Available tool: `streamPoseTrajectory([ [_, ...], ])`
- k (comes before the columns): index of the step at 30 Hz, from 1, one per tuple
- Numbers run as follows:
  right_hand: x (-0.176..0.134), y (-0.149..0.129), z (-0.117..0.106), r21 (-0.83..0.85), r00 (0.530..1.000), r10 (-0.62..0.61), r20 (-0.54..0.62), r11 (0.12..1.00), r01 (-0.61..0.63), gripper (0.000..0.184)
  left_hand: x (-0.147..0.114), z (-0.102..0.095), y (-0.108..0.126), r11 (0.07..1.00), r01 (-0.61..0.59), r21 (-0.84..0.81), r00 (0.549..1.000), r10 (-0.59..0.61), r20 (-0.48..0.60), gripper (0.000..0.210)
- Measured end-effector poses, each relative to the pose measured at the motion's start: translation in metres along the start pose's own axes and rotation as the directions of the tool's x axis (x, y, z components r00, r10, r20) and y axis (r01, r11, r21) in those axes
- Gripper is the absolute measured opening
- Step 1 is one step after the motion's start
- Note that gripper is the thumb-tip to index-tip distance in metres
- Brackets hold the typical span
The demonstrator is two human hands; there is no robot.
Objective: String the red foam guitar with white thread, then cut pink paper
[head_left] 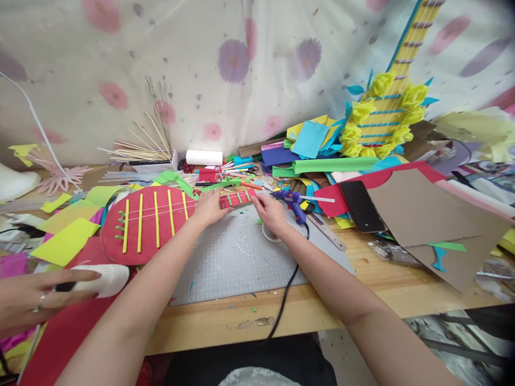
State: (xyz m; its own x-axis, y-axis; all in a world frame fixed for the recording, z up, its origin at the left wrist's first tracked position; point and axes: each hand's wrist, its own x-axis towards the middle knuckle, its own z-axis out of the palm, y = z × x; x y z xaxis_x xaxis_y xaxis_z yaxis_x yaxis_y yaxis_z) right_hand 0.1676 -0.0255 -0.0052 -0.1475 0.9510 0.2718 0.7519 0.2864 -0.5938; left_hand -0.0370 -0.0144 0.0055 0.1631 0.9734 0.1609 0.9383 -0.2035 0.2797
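A red craft guitar with yellow strips across its body lies on its back, the neck pointing right. Thin white strings run along it. My left hand is closed around the neck, near the body. At the far end of the neck, with its green cross strips, my right hand pinches where the white strings lead. Its fingertips hide the exact hold. A purple glue gun with a white glue stick lies just right of that hand. A grey cutting mat is under both hands.
A co-worker's hand reaches in from the left by a white rounded object. A metal ruler, a phone and cardboard lie right. A yellow flowered guitar leans behind. The black cord hangs over the front edge.
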Motion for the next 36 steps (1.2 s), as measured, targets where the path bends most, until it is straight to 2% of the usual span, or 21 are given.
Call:
streamPoseTrajectory([
  [4, -0.004, -0.013, 0.011, 0.035, 0.996, -0.006, 0.089, 0.999, 0.002, 0.035, 0.009, -0.015, -0.010, 0.990, 0.055, -0.127, 0.983, -0.076, -0.166, 0.040],
  [6, -0.011, -0.021, 0.019, 0.075, 0.988, -0.013, 0.156, 0.997, 0.002, 0.031, 0.016, -0.029, -0.024, 0.966, 0.118, -0.231, 0.952, -0.176, -0.249, 0.032],
  [8, -0.019, -0.033, 0.028, 0.127, 0.972, -0.040, 0.233, 0.992, 0.011, 0.023, 0.022, -0.045, -0.039, 0.925, 0.176, -0.337, 0.919, -0.277, -0.280, 0.028],
  [11, -0.028, -0.066, 0.043, 0.226, 0.928, -0.179, 0.327, 0.968, 0.107, 0.016, 0.028, -0.073, -0.058, 0.866, 0.246, -0.435, 0.859, -0.403, -0.315, 0.021],
  [12, -0.030, -0.081, 0.050, 0.276, 0.904, -0.257, 0.342, 0.947, 0.165, 0.020, 0.030, -0.084, -0.063, 0.841, 0.254, -0.478, 0.838, -0.438, -0.326, 0.022],
  [13, -0.032, -0.097, 0.058, 0.336, 0.861, -0.362, 0.357, 0.910, 0.243, 0.025, 0.030, -0.096, -0.067, 0.815, 0.249, -0.523, 0.815, -0.468, -0.341, 0.022],
  [15, -0.034, -0.131, 0.077, 0.429, 0.766, -0.539, 0.351, 0.820, 0.379, 0.037, 0.029, -0.121, -0.074, 0.776, 0.220, -0.591, 0.803, -0.488, -0.343, 0.024],
  [17, -0.037, -0.165, 0.098, 0.477, 0.694, -0.631, 0.346, 0.755, 0.449, 0.053, 0.023, -0.146, -0.082, 0.729, 0.253, -0.636, 0.784, -0.540, -0.306, 0.020],
  [19, -0.041, -0.196, 0.119, 0.519, 0.652, -0.684, 0.327, 0.707, 0.481, 0.065, 0.012, -0.167, -0.092, 0.730, 0.236, -0.642, 0.773, -0.541, -0.332, 0.026],
  [21, -0.047, -0.220, 0.136, 0.540, 0.640, -0.697, 0.324, 0.692, 0.480, 0.073, -0.003, -0.180, -0.106, 0.736, 0.219, -0.640, 0.753, -0.545, -0.370, 0.029],
  [24, -0.055, -0.242, 0.150, 0.555, 0.640, -0.675, 0.367, 0.711, 0.431, 0.071, -0.026, -0.183, -0.129, 0.695, 0.239, -0.678, 0.719, -0.596, -0.357, 0.024],
  [26, -0.056, -0.246, 0.149, 0.603, 0.654, -0.650, 0.387, 0.715, 0.354, 0.065, -0.038, -0.179, -0.140, 0.660, 0.263, -0.704, 0.701, -0.632, -0.331, 0.021],
  [29, -0.045, -0.234, 0.131, 0.738, 0.730, -0.567, 0.381, 0.662, 0.129, 0.069, -0.044, -0.170, -0.144, 0.625, 0.243, -0.741, 0.712, -0.634, -0.301, 0.020],
  [31, -0.029, -0.215, 0.109, 0.792, 0.797, -0.450, 0.402, 0.608, -0.057, 0.078, -0.043, -0.164, -0.136, 0.606, 0.202, -0.770, 0.742, -0.608, -0.283, 0.021],
  [33, -0.011, -0.189, 0.082, 0.820, 0.842, -0.341, 0.419, 0.540, -0.189, 0.083, -0.040, -0.155, -0.118, 0.577, 0.170, -0.799, 0.792, -0.562, -0.237, 0.022],
  [36, 0.011, -0.142, 0.041, 0.860, 0.867, -0.275, 0.416, 0.429, -0.277, 0.083, -0.035, -0.134, -0.077, 0.480, 0.128, -0.868, 0.903, -0.418, -0.098, 0.024],
])
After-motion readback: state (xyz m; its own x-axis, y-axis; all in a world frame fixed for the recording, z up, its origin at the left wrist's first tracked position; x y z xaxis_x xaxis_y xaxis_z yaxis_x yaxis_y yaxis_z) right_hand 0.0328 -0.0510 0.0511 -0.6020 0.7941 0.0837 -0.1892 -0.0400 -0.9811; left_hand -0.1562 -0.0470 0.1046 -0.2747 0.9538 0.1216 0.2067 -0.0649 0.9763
